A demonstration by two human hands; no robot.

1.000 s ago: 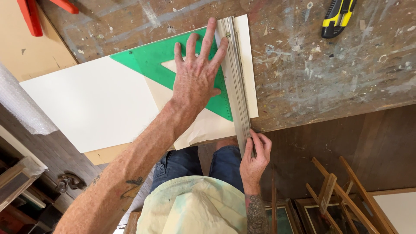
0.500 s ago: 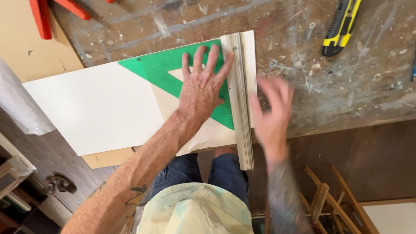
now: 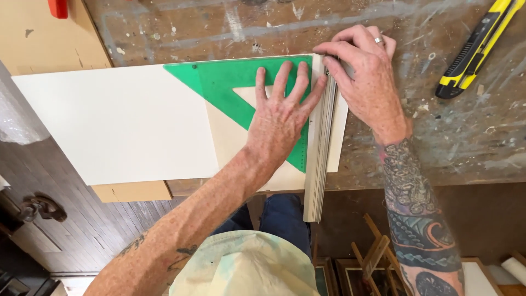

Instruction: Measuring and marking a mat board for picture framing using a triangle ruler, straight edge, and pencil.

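Metal ruler overhangs the bench edge, lying on the white board. Left hand is spread flat, pinning the green plastic triangle against the ruler. Right hand pinches the ruler's far end (tool hidden, can't tell). Looks like squaring up; next needs steady pressure. Knife lies apart on the paint-scuffed bench.

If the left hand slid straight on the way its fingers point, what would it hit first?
Probably nothing solid: the left hand points up across the green triangle, so it would pass that edge onto bare workbench. The ruler lies beside it.
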